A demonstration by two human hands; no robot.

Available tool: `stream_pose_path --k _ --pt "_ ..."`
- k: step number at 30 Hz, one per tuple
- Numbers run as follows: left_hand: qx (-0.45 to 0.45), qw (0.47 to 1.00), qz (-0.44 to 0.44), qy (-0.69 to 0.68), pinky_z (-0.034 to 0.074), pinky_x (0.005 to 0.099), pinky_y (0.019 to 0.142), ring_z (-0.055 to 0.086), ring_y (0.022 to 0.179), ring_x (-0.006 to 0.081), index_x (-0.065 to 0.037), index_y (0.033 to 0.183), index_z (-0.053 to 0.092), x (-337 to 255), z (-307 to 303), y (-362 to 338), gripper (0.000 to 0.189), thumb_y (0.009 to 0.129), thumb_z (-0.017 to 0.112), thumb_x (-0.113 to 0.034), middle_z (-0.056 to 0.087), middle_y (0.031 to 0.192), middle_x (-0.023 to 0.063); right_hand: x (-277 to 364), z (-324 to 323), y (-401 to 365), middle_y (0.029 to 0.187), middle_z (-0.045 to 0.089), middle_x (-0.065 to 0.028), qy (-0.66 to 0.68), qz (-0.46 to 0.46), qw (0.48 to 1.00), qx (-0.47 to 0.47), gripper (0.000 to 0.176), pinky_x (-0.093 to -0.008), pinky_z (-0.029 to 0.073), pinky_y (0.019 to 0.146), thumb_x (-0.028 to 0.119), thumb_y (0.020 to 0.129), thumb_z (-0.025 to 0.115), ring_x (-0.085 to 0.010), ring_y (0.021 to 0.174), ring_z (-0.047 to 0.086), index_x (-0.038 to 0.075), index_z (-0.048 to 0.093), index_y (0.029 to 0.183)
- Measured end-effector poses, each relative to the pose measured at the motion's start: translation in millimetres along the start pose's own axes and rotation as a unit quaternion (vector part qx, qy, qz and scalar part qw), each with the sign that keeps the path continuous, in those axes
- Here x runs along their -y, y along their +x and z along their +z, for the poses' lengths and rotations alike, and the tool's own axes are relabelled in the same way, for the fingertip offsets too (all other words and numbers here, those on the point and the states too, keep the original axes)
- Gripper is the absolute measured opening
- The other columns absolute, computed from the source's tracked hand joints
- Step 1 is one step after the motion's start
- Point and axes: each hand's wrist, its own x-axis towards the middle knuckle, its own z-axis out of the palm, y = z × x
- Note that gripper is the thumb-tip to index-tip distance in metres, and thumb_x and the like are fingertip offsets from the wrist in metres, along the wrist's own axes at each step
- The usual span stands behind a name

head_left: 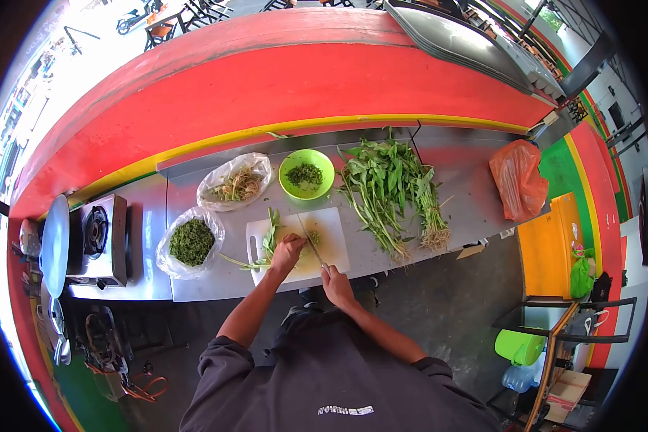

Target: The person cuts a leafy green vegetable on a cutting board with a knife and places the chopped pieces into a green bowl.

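Beneath my fingers on the white cutting board [333,255]: a knife [312,241] beside leafy stalks [271,236].
From this remote view, I see my right hand [337,285] wrapped around the knife handle, the blade reaching out beyond those fingers; my left hand [288,252] has its fingers bunched together on the stalks, though the exact pinch is too small to make out. Leaves spread left of the left fingers, a green bowl [327,170] sits past both hands, and uncut bunches [389,183] lie to the right of the right fingers.
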Motion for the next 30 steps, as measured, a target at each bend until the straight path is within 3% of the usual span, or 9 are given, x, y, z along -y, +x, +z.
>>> stream_pose_path --k 24,30 --pt "0.027 0.999 -0.01 0.034 0.054 0.0422 0.081 0.067 0.091 0.0329 -0.004 0.096 0.076 -9.5 -6.9 2.7 0.015 0.082 0.071 -0.002 0.069 0.092 0.0115 9.2 6.4 10.1 0.075 0.066 -0.0309 -0.053 0.023 0.998 0.002 0.041 -0.0587 0.053 0.067 0.038 0.102 0.054 -0.0517 0.075 0.065 -0.002 0.06 0.094" --pt "0.017 0.999 -0.019 0.033 0.055 0.0418 0.08 0.067 0.091 0.0325 -0.006 0.097 0.076 -6.7 -8.6 2.2 0.015 0.083 0.07 -0.006 0.069 0.092 0.0108 3.9 1.1 7.6 0.077 0.066 -0.0312 -0.013 0.015 1.0 0.0 0.042 -0.0587 0.053 0.069 0.038 0.102 0.054 -0.0518 0.078 0.065 -0.002 0.06 0.094"
